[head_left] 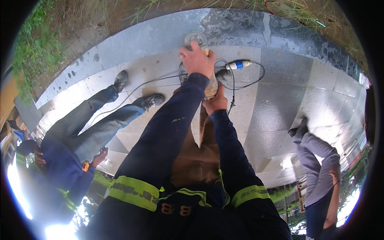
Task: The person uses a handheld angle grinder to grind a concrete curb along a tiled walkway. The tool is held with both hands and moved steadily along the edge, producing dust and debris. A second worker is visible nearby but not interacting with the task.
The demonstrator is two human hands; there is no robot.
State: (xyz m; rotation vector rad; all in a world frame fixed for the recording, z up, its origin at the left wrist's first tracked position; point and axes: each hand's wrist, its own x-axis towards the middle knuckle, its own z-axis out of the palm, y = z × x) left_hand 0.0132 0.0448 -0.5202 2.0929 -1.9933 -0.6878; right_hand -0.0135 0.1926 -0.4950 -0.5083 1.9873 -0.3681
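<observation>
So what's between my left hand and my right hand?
In the head view, part of the tool shows between your left hand and your right hand, beside the left sleeve.

From my remote seat I see tiled paving (276, 108), grey w/ dkr patches, shiny in spots. On its L side I've got a co-worker (74, 138): grey-blue trousers (92, 110), dk shoes (121, 81), navy jacket (60, 158), orange wrist device (85, 166). On the paving's R side, another person (320, 154), grey trousers (316, 162). Along the paving's far edge: grey stone kerb (160, 30), blotchy twd R. Beyond the paving's far edge: brown soil (76, 30), green plants (36, 44) at L, straggly grass (300, 16) at R.
</observation>
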